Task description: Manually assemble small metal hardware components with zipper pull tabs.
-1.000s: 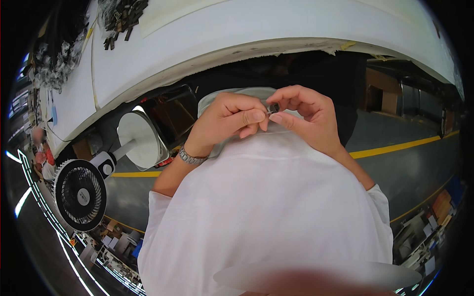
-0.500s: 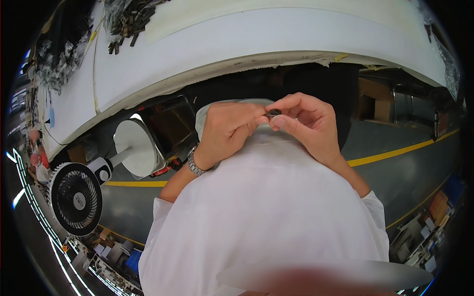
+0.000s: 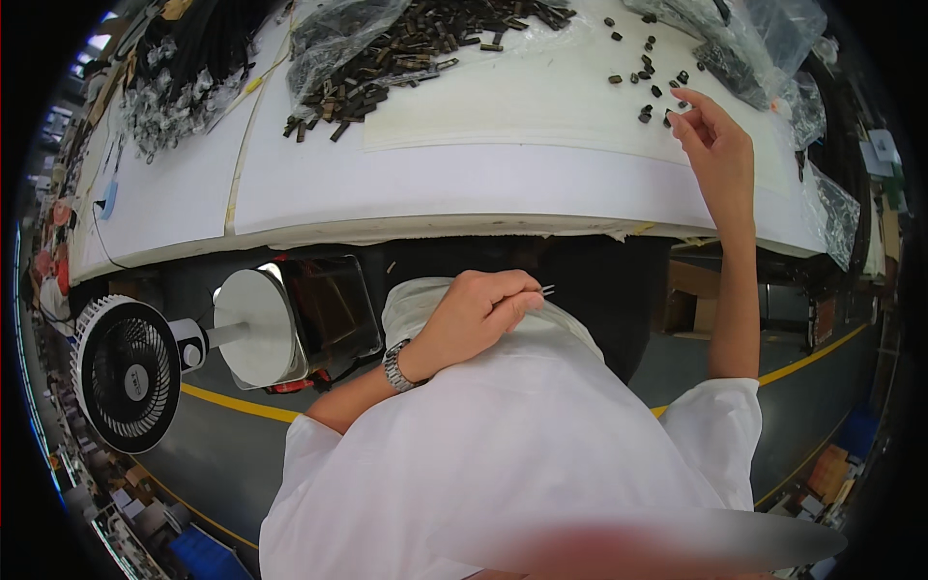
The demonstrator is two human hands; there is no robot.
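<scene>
My left hand (image 3: 480,319), low over my lap, is closed on what look like tweezers (image 3: 548,289); only two thin metal tips stick out past the fingers. Over the right part of the white table, my right hand (image 3: 717,155) reaches forward with thumb and forefinger apart. Small black parts (image 3: 646,114) lie loose around its fingertips, one of them right by the thumb. Nothing shows held between those fingers.
A heap of dark oblong pieces (image 3: 406,60) lies beside clear plastic bags on the table (image 3: 464,188). Black cords (image 3: 193,48) are at the far left. A fan (image 3: 135,375) and a round white stool-like disc (image 3: 253,329) stand left of me; a cardboard box (image 3: 691,295) is under the table.
My right hand has left my left hand and gone forward and right over the table. My left hand stays in my lap. The view has shifted, showing more of the table.
</scene>
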